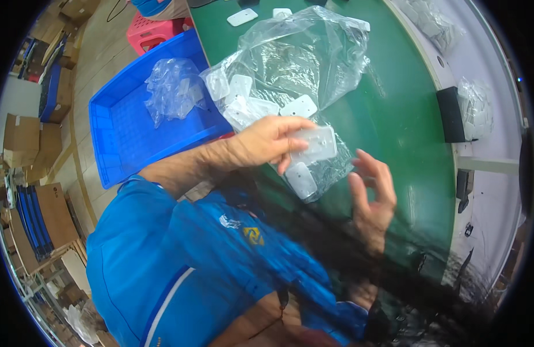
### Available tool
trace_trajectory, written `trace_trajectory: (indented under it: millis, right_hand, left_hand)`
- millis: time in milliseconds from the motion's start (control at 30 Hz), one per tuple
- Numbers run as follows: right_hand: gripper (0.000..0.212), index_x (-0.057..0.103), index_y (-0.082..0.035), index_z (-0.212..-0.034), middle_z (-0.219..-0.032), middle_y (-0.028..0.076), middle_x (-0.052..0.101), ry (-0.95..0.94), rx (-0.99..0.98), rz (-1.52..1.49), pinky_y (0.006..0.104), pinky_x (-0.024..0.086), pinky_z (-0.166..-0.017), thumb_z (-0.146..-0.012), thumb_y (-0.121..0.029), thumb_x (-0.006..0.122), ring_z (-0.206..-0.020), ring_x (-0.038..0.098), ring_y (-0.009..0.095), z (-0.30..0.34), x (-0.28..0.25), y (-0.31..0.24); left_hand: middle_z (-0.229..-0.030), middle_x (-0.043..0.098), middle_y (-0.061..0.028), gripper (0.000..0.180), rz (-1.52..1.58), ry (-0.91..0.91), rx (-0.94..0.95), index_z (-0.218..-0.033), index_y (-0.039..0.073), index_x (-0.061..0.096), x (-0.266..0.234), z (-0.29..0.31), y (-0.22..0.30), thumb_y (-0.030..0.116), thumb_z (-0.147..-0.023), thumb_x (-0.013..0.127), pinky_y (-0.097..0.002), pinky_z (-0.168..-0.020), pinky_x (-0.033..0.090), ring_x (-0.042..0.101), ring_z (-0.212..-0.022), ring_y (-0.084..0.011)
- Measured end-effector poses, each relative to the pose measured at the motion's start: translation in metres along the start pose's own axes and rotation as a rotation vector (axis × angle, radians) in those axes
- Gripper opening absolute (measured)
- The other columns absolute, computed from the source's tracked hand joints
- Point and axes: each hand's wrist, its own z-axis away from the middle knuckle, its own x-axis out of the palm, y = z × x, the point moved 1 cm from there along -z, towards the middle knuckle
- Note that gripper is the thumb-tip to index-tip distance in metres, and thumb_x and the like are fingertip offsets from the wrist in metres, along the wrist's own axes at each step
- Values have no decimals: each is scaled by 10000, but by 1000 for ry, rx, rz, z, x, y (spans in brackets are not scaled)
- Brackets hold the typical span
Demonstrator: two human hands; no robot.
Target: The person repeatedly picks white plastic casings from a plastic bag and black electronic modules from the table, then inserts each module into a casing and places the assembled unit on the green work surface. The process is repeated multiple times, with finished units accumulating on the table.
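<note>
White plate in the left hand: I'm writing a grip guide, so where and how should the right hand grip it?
The white plate is probably best pinched across its right edge, face to face, with the right hand coming from the right. It looks flat and thin, and the left hand holds its left end, leaving that edge free.

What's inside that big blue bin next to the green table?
Inside the blue bin there's a crumpled clear plastic bag. Its folds cover part of the bin's bottom, so I can't tell whether anything is underneath.
</note>
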Motion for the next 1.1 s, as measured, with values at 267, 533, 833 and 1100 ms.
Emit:
trace_trajectory:
  millis: [267, 533, 833, 1100]
  right_hand:
    - [232, 480, 4, -1060, -915, 57, 582, 132, 296, -566, 226, 471, -731, -881, -43, 619, -824, 560, 91, 31, 20, 37]
    - [117, 640, -13, -919, -846, 20, 618, 564, 295, 117, 228, 442, -677, -848, -103, 663, -757, 544, 81, 111, -75, 78]
    - [177, 646, -2, -946, -821, 28, 631, 510, 773, 366, 243, 449, -646, -811, -111, 686, -702, 537, 99, 227, -166, 133]
    - [297, 608, -37, -1049, -1058, 101, 592, 553, 618, 601, 324, 459, -809, -802, -177, 697, -918, 573, 222, 235, -122, 125]
  left_hand:
    - [-830, 620, -61, 223, 18, -139, -61, -1106, -12, 526, 39, -19, -15, 101, -916, 557, -204, -464, 409, 612, -542, -116]
    - [-900, 639, -33, 174, -344, -445, -64, -1016, 27, 595, 74, -38, -25, 137, -882, 611, -245, -664, 480, 610, -797, -98]
    - [-882, 651, -142, 185, -669, -1029, 90, -1038, 65, 560, 116, -26, 18, 172, -889, 583, -416, -632, 488, 622, -789, -353]
    - [-802, 604, -141, 172, -888, -1162, 359, -978, 45, 580, 126, -34, -7, 197, -907, 544, -425, -681, 471, 577, -754, -368]
